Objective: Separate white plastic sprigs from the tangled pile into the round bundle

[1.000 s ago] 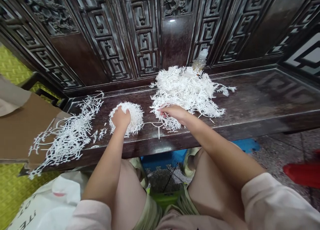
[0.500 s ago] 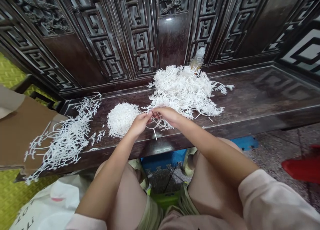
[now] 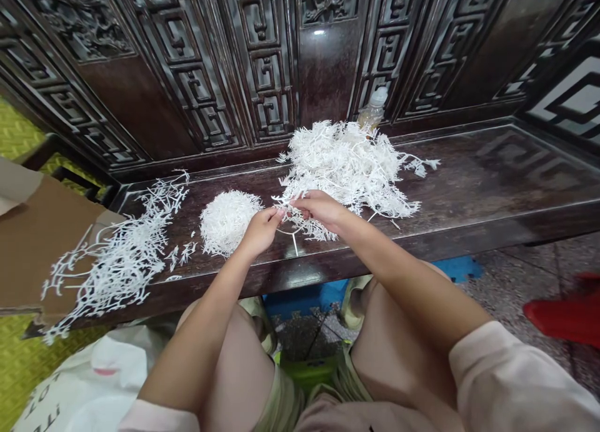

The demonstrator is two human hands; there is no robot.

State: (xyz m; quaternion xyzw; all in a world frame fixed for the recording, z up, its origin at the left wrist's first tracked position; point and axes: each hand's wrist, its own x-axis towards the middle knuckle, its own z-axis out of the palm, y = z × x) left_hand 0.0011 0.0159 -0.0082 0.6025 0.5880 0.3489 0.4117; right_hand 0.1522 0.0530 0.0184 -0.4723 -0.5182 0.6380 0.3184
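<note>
On the dark wooden bench [image 3: 492, 188] both hands meet over a white plastic branched frame [image 3: 300, 226]. My left hand [image 3: 260, 231] pinches its left end, fingers closed. My right hand [image 3: 320, 209] grips the same frame from the right, fingers curled. Just left of my left hand sits a rounded heap of small white pieces [image 3: 228, 221]. Behind my right hand lies a big pile of tangled white frames [image 3: 347, 166].
Stripped white frames [image 3: 119, 257] are strewn over the bench's left end, spilling onto a cardboard box [image 3: 32, 244]. A plastic bottle [image 3: 374, 110] stands behind the big pile against the carved wooden back. A white bag [image 3: 89, 382] lies below left; something red [image 3: 567, 316] lies on the floor right.
My left hand has left the rounded heap and moved right to join my right hand on the frame. The frame has been lifted slightly off the pile's front edge.
</note>
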